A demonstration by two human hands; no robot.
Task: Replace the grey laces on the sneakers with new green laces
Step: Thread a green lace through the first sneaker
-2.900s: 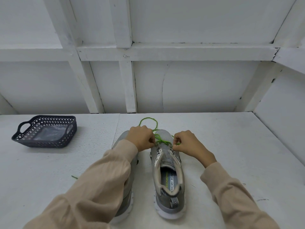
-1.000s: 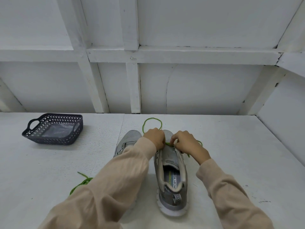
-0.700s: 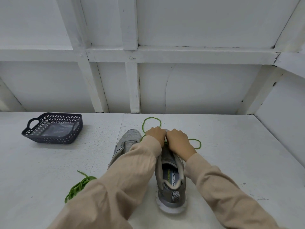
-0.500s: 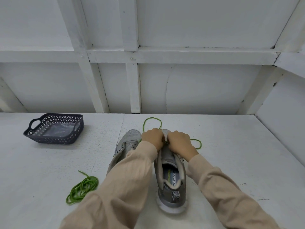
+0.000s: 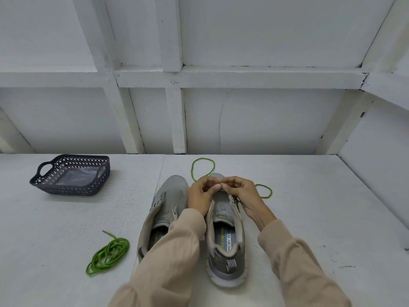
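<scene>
Two hands meet over the toe end of the right sneaker [image 5: 225, 229]. The left hand [image 5: 200, 196] and right hand [image 5: 240, 193] have their fingers curled and their fingertips touching each other. They appear to pinch the green lace [image 5: 202, 159] between them, though the strand at the fingertips is too small to make out for certain. One loop of that lace lies on the table [image 5: 309, 207] just beyond the left hand, past the toe. Another loop lies just outside the right hand. A short green stretch shows under the right palm, against the sneaker's eyelet row.

The sneaker stands upright beneath the grip, heel toward the person, with its insole showing. The left sneaker [image 5: 170, 196] stands touching it on the left hand's side, with no lace visible in its eyelets. The left sleeve [image 5: 168, 258] crosses over its heel.

A spare green lace [image 5: 110, 251] lies coiled well to the left of the grip and nearer the person. A dark basket [image 5: 70, 191] sits further left still, with something clear inside.
</scene>
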